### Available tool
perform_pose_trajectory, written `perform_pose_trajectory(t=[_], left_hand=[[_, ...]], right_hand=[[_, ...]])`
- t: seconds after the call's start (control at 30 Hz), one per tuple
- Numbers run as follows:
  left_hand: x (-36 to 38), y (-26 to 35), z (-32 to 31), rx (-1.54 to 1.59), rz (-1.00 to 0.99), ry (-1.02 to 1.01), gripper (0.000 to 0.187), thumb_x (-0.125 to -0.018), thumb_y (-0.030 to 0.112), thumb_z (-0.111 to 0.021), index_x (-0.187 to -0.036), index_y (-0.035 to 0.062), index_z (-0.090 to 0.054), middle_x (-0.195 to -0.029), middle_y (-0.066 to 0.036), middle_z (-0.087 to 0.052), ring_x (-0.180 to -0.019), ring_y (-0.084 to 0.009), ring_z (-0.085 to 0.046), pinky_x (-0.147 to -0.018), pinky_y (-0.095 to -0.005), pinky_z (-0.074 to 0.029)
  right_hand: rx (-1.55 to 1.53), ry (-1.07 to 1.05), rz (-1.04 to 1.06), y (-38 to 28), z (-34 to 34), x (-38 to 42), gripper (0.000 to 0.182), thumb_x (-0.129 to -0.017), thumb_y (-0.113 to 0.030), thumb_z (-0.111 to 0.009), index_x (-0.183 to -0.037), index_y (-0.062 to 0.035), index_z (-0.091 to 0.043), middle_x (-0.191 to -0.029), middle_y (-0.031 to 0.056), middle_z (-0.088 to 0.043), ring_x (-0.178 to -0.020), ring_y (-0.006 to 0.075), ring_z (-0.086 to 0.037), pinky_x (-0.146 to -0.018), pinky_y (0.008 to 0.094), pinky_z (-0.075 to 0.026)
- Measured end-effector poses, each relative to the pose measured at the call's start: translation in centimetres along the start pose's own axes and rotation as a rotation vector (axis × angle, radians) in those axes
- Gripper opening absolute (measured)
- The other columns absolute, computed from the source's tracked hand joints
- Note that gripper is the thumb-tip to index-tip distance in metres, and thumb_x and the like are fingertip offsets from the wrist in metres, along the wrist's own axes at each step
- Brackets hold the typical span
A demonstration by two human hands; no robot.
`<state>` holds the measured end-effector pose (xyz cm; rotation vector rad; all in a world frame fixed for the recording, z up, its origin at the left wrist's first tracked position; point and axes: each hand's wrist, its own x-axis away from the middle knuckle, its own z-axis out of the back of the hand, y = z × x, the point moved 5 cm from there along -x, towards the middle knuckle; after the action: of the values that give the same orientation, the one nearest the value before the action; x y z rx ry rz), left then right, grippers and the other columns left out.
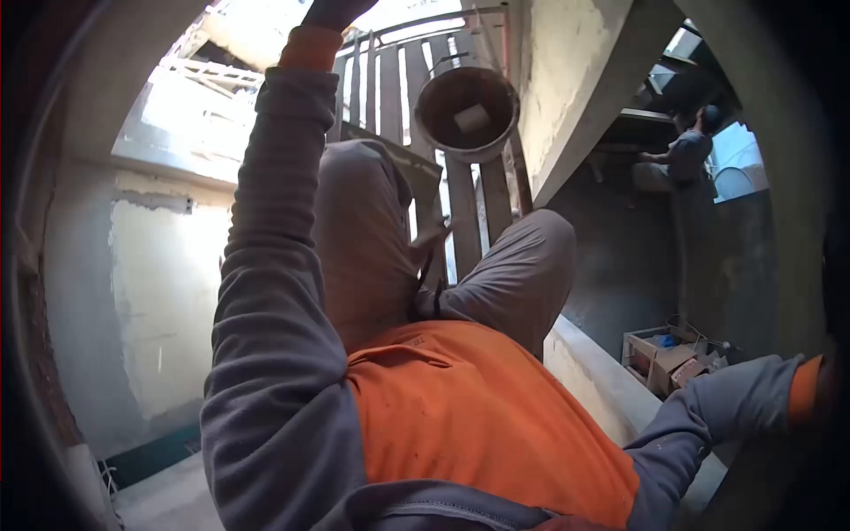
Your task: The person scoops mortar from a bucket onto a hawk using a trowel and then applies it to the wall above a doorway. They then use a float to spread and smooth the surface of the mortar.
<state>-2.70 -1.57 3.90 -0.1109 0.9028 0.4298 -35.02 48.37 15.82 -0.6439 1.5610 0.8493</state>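
Note:
My left arm reaches up past my knee, and my left hand [340, 11] is cut off by the top edge. Its fingers are out of frame, so what it touches cannot be seen. Stretched out to the right, my right hand [827, 389] is lost in the dark rim of the view, close to a pillar; its fingers do not show. Beyond my knees stands a round bucket [428, 131] with a pale block [472, 119] inside. A flat greyish board [416, 170] lies beside my left knee.
Wooden slats [460, 208] with gaps form the platform under the bucket. A low wall [595, 376] runs along my right. Below it sits a crate [660, 358] with cardboard and cables. Another person [689, 152] works farther off at upper right. A plastered wall [159, 301] stands at left.

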Motion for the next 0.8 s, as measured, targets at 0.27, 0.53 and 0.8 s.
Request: perform_pose_trajectory(t=[0.27,0.53,0.8], left_hand=[[10.0,-2.7,4.9,-0.034,-0.069,-0.031,0.05,-0.094,0.015,-0.058,-0.137,-0.0021,-0.038,-0.13,-0.023,-0.046,-0.095,-0.0251,-0.062,-0.079,-0.0339,-0.054],[25.9,-14.6,12.1,0.16,0.908,-0.078,0.085,-0.086,0.05,-0.063,-0.146,0.0013,-0.027,-0.142,-0.023,-0.041,-0.126,-0.032,-0.046,-0.102,-0.0359,-0.039],[40.9,-18.8,18.3,0.033,1.281,0.191,0.072,-0.087,0.047,-0.063,-0.132,-0.0053,-0.043,-0.12,-0.022,-0.059,-0.107,-0.0278,-0.06,-0.092,-0.0346,-0.046]], right_hand=[[-0.038,0.062,-0.022,-0.8,0.1,0.2,0.039,-0.092,-0.027,-0.064,-0.067,0.0025,-0.06,-0.058,0.0121,-0.055,-0.052,0.0218,-0.05,-0.051,0.0359,-0.039],[0.059,0.102,-0.144,-4.3,-0.8,0.9,0.041,-0.091,-0.027,-0.063,-0.065,0.004,-0.053,-0.058,0.015,-0.052,-0.054,0.0232,-0.049,-0.054,0.0389,-0.038],[-0.44,-0.492,-0.479,-13.9,-9.2,13.0,0.027,-0.094,-0.028,-0.056,-0.096,-0.0027,-0.065,-0.073,0.0043,-0.059,-0.059,0.0141,-0.052,-0.052,0.0268,-0.042]])
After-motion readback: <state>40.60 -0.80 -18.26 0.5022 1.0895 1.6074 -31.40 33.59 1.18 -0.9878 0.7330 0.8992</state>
